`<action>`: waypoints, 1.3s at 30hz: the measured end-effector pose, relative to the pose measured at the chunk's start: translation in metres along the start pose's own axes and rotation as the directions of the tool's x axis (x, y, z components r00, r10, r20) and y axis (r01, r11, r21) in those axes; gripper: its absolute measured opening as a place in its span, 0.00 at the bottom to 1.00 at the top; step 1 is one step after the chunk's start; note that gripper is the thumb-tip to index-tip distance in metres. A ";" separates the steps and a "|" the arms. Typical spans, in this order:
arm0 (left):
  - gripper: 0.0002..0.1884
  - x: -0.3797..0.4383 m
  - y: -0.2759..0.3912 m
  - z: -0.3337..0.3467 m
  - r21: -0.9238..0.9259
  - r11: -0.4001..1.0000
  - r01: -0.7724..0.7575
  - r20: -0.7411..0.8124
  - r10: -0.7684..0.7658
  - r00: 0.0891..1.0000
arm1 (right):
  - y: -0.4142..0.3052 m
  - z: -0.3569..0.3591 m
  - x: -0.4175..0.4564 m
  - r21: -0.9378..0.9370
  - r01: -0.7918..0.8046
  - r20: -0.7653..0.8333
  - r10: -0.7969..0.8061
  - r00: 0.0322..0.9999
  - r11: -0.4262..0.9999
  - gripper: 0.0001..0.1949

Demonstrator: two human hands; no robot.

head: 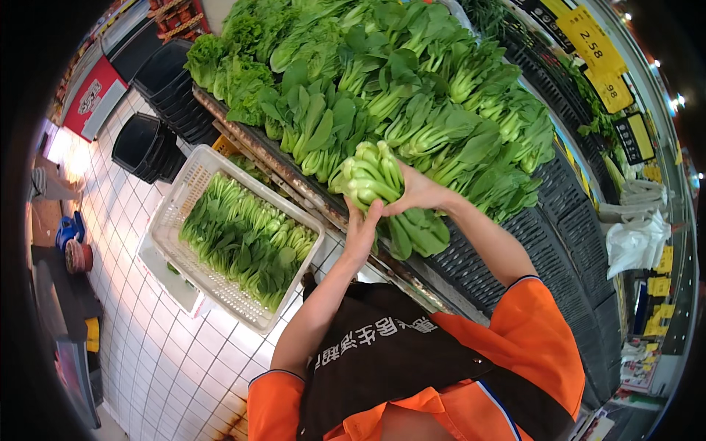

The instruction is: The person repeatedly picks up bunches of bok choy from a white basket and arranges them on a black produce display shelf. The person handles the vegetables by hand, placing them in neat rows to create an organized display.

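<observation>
A bunch of bok choy is gripped between both hands, its pale stem ends turned up and its leaves hanging down below. My left hand holds it from the near side, and my right hand wraps its right side. Behind it, rows of bok choy lie on the display shelf, with leafy lettuce at the far left end. To the left of my hands stands a white plastic crate holding many more bok choy laid in rows.
Black slatted display trays run along the right, with the shelf's rusty front edge before me. Stacked black bins stand on the tiled floor at left. A white foam box is under the crate. White plastic bags hang far right.
</observation>
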State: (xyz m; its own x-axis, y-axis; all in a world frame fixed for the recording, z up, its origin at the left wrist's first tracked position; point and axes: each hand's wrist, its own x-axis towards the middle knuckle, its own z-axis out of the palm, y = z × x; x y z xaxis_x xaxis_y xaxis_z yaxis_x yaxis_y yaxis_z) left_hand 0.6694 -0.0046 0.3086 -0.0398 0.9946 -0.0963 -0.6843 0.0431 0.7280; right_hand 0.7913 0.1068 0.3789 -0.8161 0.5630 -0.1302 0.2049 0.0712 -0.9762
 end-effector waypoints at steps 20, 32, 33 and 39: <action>0.24 0.015 -0.089 -0.033 -0.219 0.851 0.477 -0.157 -0.513 0.844 | 0.077 0.017 0.113 -0.859 0.499 0.297 0.680 0.670 -0.116 0.65; 0.34 0.075 -0.026 -0.066 0.961 0.015 -0.276 0.266 0.222 0.938 | 0.071 0.030 0.004 -0.996 -0.078 -0.059 -0.297 0.953 -0.052 0.27; 0.34 0.078 -0.028 -0.072 0.975 0.013 -0.223 0.215 0.218 0.952 | 0.069 0.042 -0.010 -0.981 -0.070 -0.142 -0.431 0.891 0.179 0.24; 0.24 0.097 -0.031 -0.088 0.971 0.068 -0.229 0.222 0.092 0.971 | 0.177 0.090 -0.058 0.028 -0.400 -0.830 0.244 0.502 0.916 0.18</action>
State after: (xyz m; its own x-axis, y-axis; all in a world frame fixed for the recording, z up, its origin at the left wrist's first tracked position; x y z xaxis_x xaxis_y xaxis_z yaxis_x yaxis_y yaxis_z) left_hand 0.6225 0.0823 0.2171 0.0602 0.9904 0.1244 0.6699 -0.1324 0.7306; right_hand 0.8265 0.0126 0.1979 0.0890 0.9832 -0.1595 0.4989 -0.1826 -0.8472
